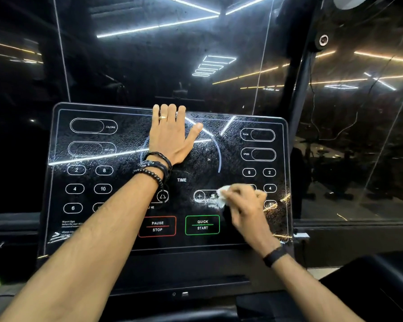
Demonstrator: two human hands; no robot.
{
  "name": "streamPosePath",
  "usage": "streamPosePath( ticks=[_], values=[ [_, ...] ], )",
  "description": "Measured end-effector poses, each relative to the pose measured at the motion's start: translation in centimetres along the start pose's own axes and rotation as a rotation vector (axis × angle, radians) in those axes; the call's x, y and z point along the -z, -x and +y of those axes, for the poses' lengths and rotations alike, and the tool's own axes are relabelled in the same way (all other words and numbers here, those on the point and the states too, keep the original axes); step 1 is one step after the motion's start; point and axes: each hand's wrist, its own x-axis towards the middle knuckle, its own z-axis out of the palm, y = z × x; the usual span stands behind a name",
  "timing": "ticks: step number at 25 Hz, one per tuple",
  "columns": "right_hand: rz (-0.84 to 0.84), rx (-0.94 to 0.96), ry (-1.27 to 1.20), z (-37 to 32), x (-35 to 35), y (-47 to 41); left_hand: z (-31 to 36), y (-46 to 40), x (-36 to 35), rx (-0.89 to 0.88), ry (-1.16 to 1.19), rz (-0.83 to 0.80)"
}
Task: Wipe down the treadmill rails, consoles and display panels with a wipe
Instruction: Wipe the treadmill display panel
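Note:
The black glossy treadmill display panel (116,145) fills the middle of the view, marked with white number buttons, a red PAUSE STOP box and a green QUICK START box. My left hand (171,135) lies flat on the panel's upper middle, fingers straight and reaching its top edge. My right hand (244,203) grips a crumpled white wipe (223,194) and presses it against the panel at the lower right, over the speed buttons. Most of the wipe is hidden under the fingers. Fine wet streaks show across the panel's surface.
A dark glass wall (149,54) with reflected ceiling lights stands right behind the panel. A black vertical post (300,112) rises at the panel's right edge. Below the panel runs the black console ledge (184,284). A dark surface (382,282) sits at the lower right.

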Motion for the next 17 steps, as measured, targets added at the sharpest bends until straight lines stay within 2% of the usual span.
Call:
streamPosePath(
  ticks=[2,3,6,7,10,12,13,15,17],
  values=[
    [0.107,-0.201,-0.025,-1.1,-0.1,-0.1,0.4,0.0,-0.1,0.017,0.004,0.006],
    [0.087,-0.171,-0.043,-2.3,-0.9,1.1,0.5,0.0,-0.1,0.021,0.008,0.010],
    [-0.121,0.151,-0.022,-3.9,-1.2,5.7,0.1,0.0,0.1,0.010,0.015,0.005],
    [-0.120,0.153,0.004,-3.0,-0.7,5.7,0.0,0.1,0.2,0.007,0.014,0.002],
    [0.071,-0.170,0.031,-0.5,-0.1,3.4,0.1,0.0,0.2,0.004,0.018,-0.011],
    [0.106,-0.296,-0.002,-2.3,-0.9,3.8,0.1,0.0,0.2,0.005,0.023,-0.012],
    [0.048,-0.250,-0.009,-3.7,-1.7,5.2,0.0,0.0,0.2,0.002,0.027,-0.013],
    [-0.119,-0.028,0.001,-4.9,-1.7,8.8,-0.2,0.0,0.3,-0.009,0.035,-0.020],
    [-0.161,0.014,0.021,-3.3,-0.4,9.7,-0.3,0.1,0.3,-0.022,0.027,-0.024]
  ],
)
